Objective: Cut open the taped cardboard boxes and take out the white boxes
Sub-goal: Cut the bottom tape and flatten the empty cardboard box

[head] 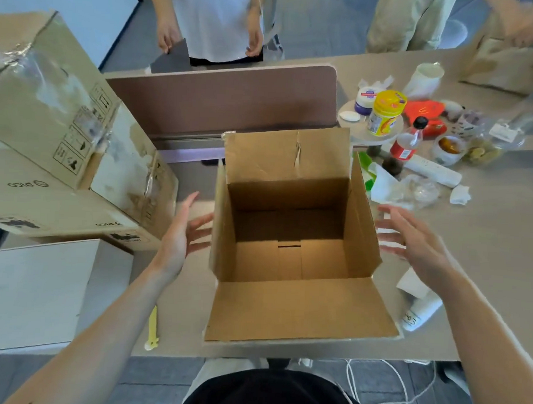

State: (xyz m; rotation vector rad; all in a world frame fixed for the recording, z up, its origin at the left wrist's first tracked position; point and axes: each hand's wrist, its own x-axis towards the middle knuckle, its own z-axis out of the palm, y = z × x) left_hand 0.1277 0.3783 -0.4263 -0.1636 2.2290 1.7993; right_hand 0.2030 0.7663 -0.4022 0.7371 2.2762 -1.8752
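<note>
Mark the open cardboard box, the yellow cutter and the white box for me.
open cardboard box [300, 310], head view, on its near flap.
yellow cutter [153, 326], head view, middle of its body.
white box [32, 292], head view, on its top face.

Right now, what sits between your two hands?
The open cardboard box, empty inside, stands between the left hand and right hand, seen in the head view.
</note>
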